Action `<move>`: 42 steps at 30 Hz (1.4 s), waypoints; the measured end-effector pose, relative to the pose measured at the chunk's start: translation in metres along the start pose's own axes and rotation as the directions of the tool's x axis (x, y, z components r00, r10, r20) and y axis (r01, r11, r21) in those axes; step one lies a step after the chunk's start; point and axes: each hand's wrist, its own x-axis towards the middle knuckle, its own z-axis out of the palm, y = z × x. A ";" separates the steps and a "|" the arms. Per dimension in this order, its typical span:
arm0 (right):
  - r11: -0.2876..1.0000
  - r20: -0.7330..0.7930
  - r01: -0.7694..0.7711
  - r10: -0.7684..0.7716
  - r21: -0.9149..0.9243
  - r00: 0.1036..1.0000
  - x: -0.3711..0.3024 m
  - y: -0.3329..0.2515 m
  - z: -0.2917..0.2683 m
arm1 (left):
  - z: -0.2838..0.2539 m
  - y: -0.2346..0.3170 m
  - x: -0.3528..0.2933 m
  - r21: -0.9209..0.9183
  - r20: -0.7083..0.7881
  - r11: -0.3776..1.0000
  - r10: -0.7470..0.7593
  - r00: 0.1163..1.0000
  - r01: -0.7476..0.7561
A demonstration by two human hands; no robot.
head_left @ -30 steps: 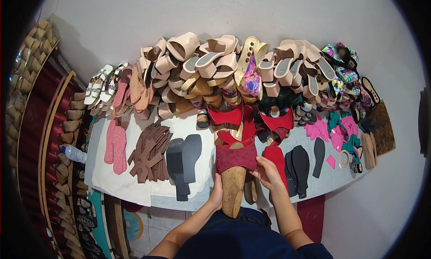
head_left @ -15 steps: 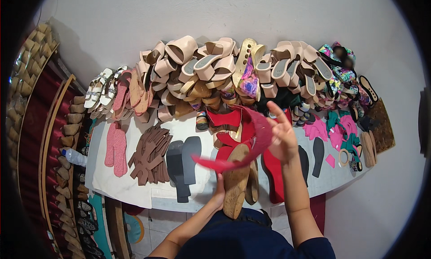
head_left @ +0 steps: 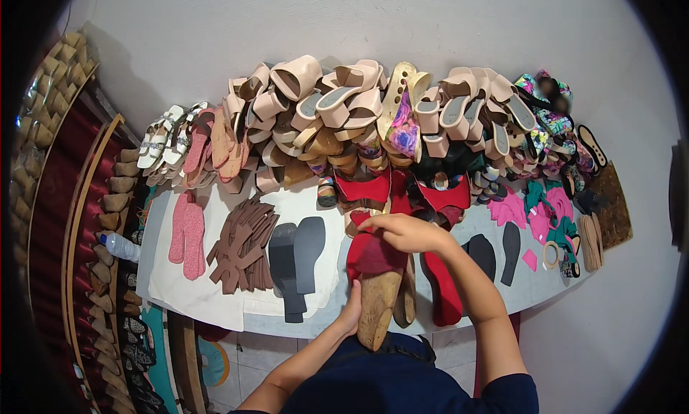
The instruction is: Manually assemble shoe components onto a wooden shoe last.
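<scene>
My left hand (head_left: 349, 316) clamps the wooden shoe last (head_left: 378, 310); right hand (head_left: 415, 236), finger grip unclear, seems to be positioning the maroon upper (head_left: 383, 259); next needs alignment.

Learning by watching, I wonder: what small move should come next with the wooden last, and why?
Perhaps the right hand should gently flatten the red material against the wooden last: the material lies across the last's far part, the right hand is at its far edge, and the left hand holds the last's side.

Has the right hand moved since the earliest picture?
Yes. Against the red sole lying to its right, the right hand has shifted leftward and farther from the person's body.
</scene>
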 end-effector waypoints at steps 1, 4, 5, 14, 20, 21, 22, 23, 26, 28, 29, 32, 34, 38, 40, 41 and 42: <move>1.000 0.001 0.001 -0.001 0.002 1.000 0.004 0.003 0.007 | 0.002 0.000 0.000 0.044 0.023 0.999 0.018 1.000 -0.019; 0.987 0.102 -0.045 0.062 -0.156 0.993 0.018 -0.007 0.017 | -0.009 -0.008 0.001 0.060 0.061 0.998 -0.002 0.998 -0.001; 0.987 0.105 -0.042 0.059 -0.154 0.993 0.022 -0.006 0.021 | -0.015 -0.012 0.003 0.034 0.081 0.999 -0.040 0.996 0.037; 0.986 0.071 -0.137 0.144 -0.094 0.987 0.027 0.005 0.030 | -0.011 -0.010 0.005 -0.018 0.087 0.997 -0.076 0.993 0.078; 0.965 -0.236 0.119 -0.175 -0.233 0.956 0.010 0.008 0.013 | -0.003 -0.002 0.000 -0.033 0.026 0.994 -0.105 0.994 0.106; 0.968 -0.271 0.110 -0.170 -0.224 0.947 0.005 0.011 0.004 | -0.001 -0.001 -0.001 -0.032 0.028 0.994 -0.107 0.994 0.108; 0.991 -0.334 0.026 -0.070 -0.133 0.940 -0.003 0.010 -0.002 | -0.001 0.001 -0.001 -0.030 0.015 0.994 -0.103 0.995 0.103; 0.998 -0.387 -0.054 0.036 -0.035 0.921 -0.011 0.008 -0.008 | -0.001 0.002 -0.002 -0.028 0.002 0.995 -0.099 0.995 0.099; 0.957 -0.561 -0.239 0.288 0.161 0.776 -0.039 0.036 0.010 | 0.000 0.001 -0.002 -0.005 -0.017 0.999 -0.039 0.999 0.039; 0.943 -0.555 -0.252 0.332 0.217 0.763 -0.051 0.041 0.032 | -0.002 0.002 -0.003 -0.026 -0.015 0.998 -0.055 0.998 0.055; 0.927 -0.550 -0.263 0.372 0.269 0.748 -0.058 0.043 0.042 | -0.002 0.002 -0.002 -0.044 -0.009 0.997 -0.069 0.998 0.069; 0.918 -0.583 -0.242 0.388 0.314 0.714 -0.067 0.041 0.069 | -0.002 0.001 -0.001 -0.043 -0.019 0.997 -0.059 0.998 0.058; 0.859 -0.565 -0.266 0.492 0.436 0.662 -0.065 0.029 0.078 | -0.006 0.000 0.000 -0.010 -0.024 0.998 -0.059 0.998 0.059; 0.816 -0.577 -0.235 0.548 0.528 0.606 -0.071 0.039 0.093 | -0.010 -0.006 0.004 0.011 -0.053 0.999 -0.043 0.998 0.043; 0.889 -0.651 -0.208 0.444 0.409 0.615 -0.075 0.047 0.096 | -0.009 -0.005 0.005 0.008 -0.054 0.999 -0.047 0.997 0.047; 0.888 -0.652 -0.208 0.445 0.410 0.614 -0.077 0.050 0.097 | -0.008 -0.005 0.005 0.001 -0.056 0.999 -0.047 0.997 0.047; 0.889 -0.655 -0.215 0.445 0.403 0.611 -0.078 0.049 0.097 | -0.010 -0.005 0.005 0.001 -0.058 0.999 -0.048 0.997 0.048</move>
